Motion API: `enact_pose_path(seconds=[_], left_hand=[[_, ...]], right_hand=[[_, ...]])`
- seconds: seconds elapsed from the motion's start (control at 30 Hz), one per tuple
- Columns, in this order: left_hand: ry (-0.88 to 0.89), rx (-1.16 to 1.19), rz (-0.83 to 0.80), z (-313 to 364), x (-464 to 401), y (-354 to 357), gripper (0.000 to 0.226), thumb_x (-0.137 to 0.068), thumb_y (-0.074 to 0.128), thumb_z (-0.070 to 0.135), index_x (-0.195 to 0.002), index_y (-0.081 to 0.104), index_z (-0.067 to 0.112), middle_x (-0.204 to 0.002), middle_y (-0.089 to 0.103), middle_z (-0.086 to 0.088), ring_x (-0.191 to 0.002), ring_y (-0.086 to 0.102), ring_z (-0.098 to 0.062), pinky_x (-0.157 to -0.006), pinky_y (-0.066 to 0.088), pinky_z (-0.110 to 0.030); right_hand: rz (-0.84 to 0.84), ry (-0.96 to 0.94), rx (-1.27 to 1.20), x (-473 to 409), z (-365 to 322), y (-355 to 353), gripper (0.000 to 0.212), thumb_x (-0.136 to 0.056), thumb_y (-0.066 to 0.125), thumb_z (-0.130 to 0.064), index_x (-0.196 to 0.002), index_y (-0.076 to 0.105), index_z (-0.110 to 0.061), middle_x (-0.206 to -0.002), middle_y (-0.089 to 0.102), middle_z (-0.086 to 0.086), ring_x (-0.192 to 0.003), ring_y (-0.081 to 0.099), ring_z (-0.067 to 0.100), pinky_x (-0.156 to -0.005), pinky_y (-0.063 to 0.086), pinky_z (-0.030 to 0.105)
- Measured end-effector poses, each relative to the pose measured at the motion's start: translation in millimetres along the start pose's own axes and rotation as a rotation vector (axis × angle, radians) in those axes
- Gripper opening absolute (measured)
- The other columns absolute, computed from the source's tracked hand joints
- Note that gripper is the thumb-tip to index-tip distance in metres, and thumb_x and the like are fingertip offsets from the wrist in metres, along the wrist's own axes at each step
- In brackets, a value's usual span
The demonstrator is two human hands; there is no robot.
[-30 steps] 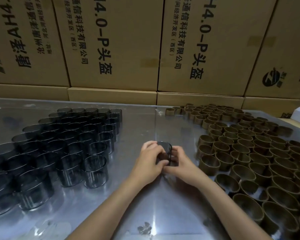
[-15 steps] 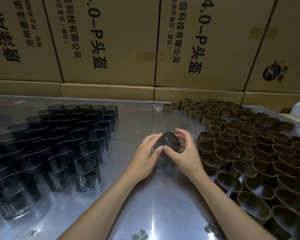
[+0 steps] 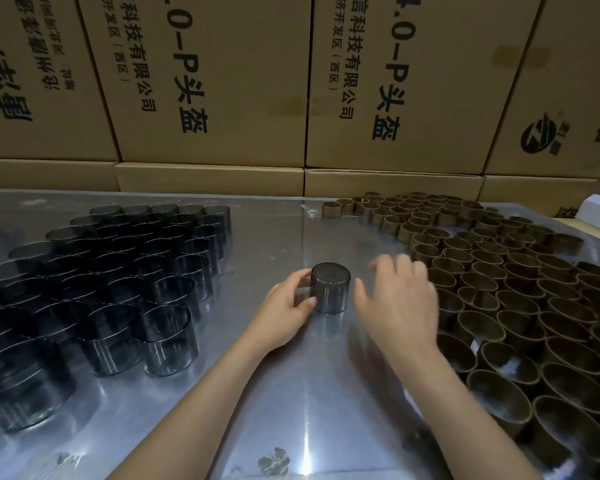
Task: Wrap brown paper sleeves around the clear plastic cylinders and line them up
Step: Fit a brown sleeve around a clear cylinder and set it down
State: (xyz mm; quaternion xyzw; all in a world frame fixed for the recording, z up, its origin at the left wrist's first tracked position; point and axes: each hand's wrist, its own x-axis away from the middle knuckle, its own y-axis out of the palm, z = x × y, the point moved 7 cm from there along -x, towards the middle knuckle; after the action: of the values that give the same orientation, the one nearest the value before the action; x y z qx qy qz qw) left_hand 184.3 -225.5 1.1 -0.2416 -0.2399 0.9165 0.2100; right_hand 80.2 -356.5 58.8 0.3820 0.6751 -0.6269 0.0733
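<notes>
While gripping one upright cylinder (image 3: 330,287) on the table (image 3: 274,393) with left hand (image 3: 284,311), right hand (image 3: 400,299) spread empty beside it: many clear cylinders (image 3: 111,271) left of it, brown sleeves (image 3: 499,289) right, apparently most wrapping remaining.

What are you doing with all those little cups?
A person is fitting brown paper sleeves with clear plastic cylinders. Right now the left hand grips one cylinder standing upright on the shiny table, while the right hand, fingers spread and blurred, holds nothing beside it. A big group of clear cylinders stands on the left, and lots of brown paper rings fill the right. Cardboard boxes are stacked behind.
</notes>
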Motion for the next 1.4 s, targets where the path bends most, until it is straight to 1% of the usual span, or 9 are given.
enact_pose_path(seconds=[0.23,0.33,0.5,0.77,0.9,1.03,1.23,1.3,1.4], left_hand=[[-0.033,0.088,0.044,0.2,0.9,-3.5,0.055,-0.089,0.065,0.011,-0.139,0.043,0.014,-0.130,0.054,0.005,-0.119,0.046,-0.003,-0.093,0.031,-0.011],[-0.003,0.098,0.152,5.4,2.6,-12.0,0.049,-0.088,0.065,0.013,-0.134,0.048,0.017,-0.122,0.056,0.008,-0.116,0.047,-0.003,-0.092,0.035,-0.012],[0.020,0.204,0.268,9.4,1.6,-25.9,0.027,-0.096,0.055,0.020,-0.123,0.056,0.020,-0.120,0.060,0.006,-0.116,0.053,-0.008,-0.092,0.033,-0.004],[-0.163,0.490,0.088,1.1,-0.7,-13.3,0.072,-0.078,0.034,0.067,-0.137,0.047,0.029,-0.140,0.051,0.005,-0.132,0.044,-0.012,-0.116,0.027,-0.037],[-0.125,0.486,-0.034,10.0,-7.6,-3.8,0.080,-0.077,0.037,0.076,-0.141,0.045,0.028,-0.144,0.048,0.007,-0.133,0.042,-0.008,-0.117,0.026,-0.037],[-0.059,0.404,-0.144,12.2,-9.9,10.8,0.053,-0.084,0.046,0.065,-0.128,0.056,0.037,-0.129,0.060,0.013,-0.125,0.050,-0.003,-0.112,0.034,-0.037],[-0.088,0.359,-0.134,11.1,-7.4,10.9,0.025,-0.094,0.036,0.060,-0.113,0.051,0.055,-0.118,0.059,0.029,-0.113,0.049,0.016,-0.090,0.036,-0.011],[-0.071,0.342,-0.131,11.4,-7.6,11.5,0.030,-0.093,0.034,0.063,-0.116,0.050,0.054,-0.123,0.057,0.024,-0.115,0.049,0.013,-0.093,0.036,-0.015],[-0.038,0.291,-0.149,8.6,-9.6,16.5,0.044,-0.087,0.029,0.069,-0.122,0.047,0.049,-0.127,0.053,0.016,-0.123,0.045,0.003,-0.106,0.035,-0.030]], right_hand=[[-0.350,0.106,0.178,8.5,13.0,5.4,0.022,-0.091,0.050,-0.016,-0.112,0.045,-0.015,-0.105,0.065,0.004,-0.101,0.058,0.024,-0.088,0.032,0.037],[-0.244,0.081,0.066,3.1,10.0,-3.0,0.027,-0.090,0.057,-0.015,-0.114,0.045,-0.018,-0.099,0.062,0.001,-0.100,0.056,0.022,-0.090,0.028,0.037],[0.247,-0.245,-0.371,2.8,-17.6,-48.0,0.027,-0.082,0.069,-0.007,-0.108,0.065,-0.014,-0.096,0.068,0.000,-0.099,0.057,0.025,-0.087,0.029,0.036],[0.105,-0.457,-0.350,5.9,-36.1,-19.9,0.019,-0.078,0.071,0.005,-0.090,0.070,-0.009,-0.091,0.069,0.005,-0.111,0.055,0.039,-0.089,0.045,0.048],[-0.077,-0.444,-0.300,2.8,-33.8,2.9,0.017,-0.089,0.061,-0.005,-0.102,0.068,-0.013,-0.105,0.065,0.002,-0.118,0.044,0.032,-0.088,0.044,0.042],[-0.107,-0.437,-0.335,2.9,-31.8,13.2,0.016,-0.096,0.052,-0.018,-0.105,0.064,-0.017,-0.106,0.058,-0.006,-0.118,0.040,0.018,-0.086,0.041,0.028],[-0.046,-0.198,-0.721,0.9,-22.6,20.5,0.021,-0.098,0.045,-0.023,-0.119,0.048,-0.018,-0.113,0.036,-0.009,-0.098,0.042,-0.001,-0.080,0.036,0.008],[-0.113,-0.090,-0.816,0.3,-21.0,32.3,0.033,-0.099,0.042,-0.022,-0.131,0.042,-0.018,-0.120,0.031,-0.008,-0.106,0.034,-0.005,-0.085,0.025,0.002],[-0.248,0.048,-0.877,-0.7,-19.3,53.9,0.045,-0.101,0.035,-0.025,-0.146,0.029,-0.025,-0.135,0.028,-0.010,-0.126,0.022,0.001,-0.100,0.014,0.014]])
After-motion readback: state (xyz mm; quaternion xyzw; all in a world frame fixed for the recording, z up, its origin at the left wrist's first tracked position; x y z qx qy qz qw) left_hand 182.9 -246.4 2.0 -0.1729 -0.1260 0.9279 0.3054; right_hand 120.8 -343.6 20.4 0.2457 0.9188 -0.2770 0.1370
